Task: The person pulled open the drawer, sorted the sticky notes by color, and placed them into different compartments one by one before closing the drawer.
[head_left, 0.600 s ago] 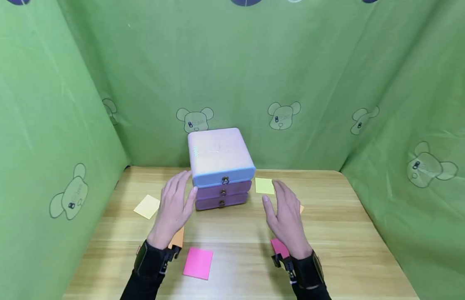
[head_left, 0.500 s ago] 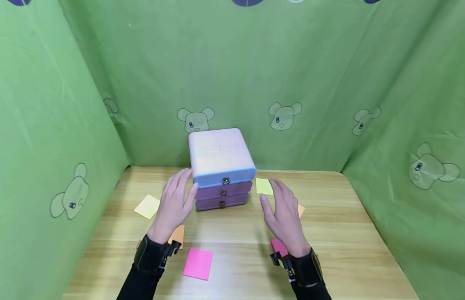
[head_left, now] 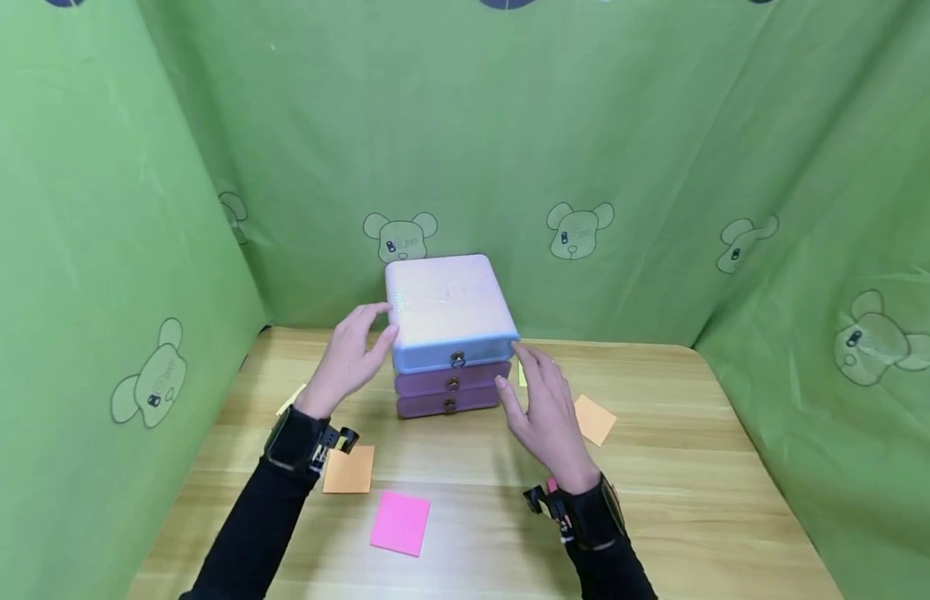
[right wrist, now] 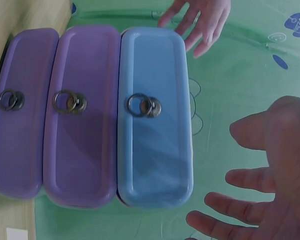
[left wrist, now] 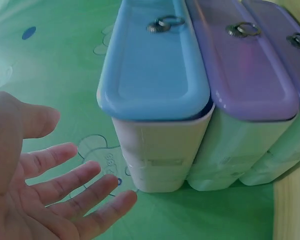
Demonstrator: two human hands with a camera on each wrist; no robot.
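Three stacked drawer boxes stand at the back of the table. The top box [head_left: 452, 302] has a blue front [left wrist: 152, 65] and a pale body; the lower two have purple fronts [right wrist: 82, 150]. A metal ring pull [right wrist: 144, 106] hangs on each front. My left hand [head_left: 351, 354] is at the left side of the top box, fingers spread; the left wrist view shows a gap between them and the box. My right hand [head_left: 543, 412] is off the stack's front right corner, its fingers loosely bent, with nothing in it.
Square paper notes lie about the wooden table [head_left: 660, 500]: a pink note [head_left: 400, 523] in front, an orange note [head_left: 348, 470] at left, another orange note [head_left: 596, 419] at right. Other notes are partly hidden by my hands. Green cloth [head_left: 510, 125] hangs around the table.
My left hand has risen along the left side of the top box. The right hand has come left, closer to the box's front right corner. The boxes have stayed put.
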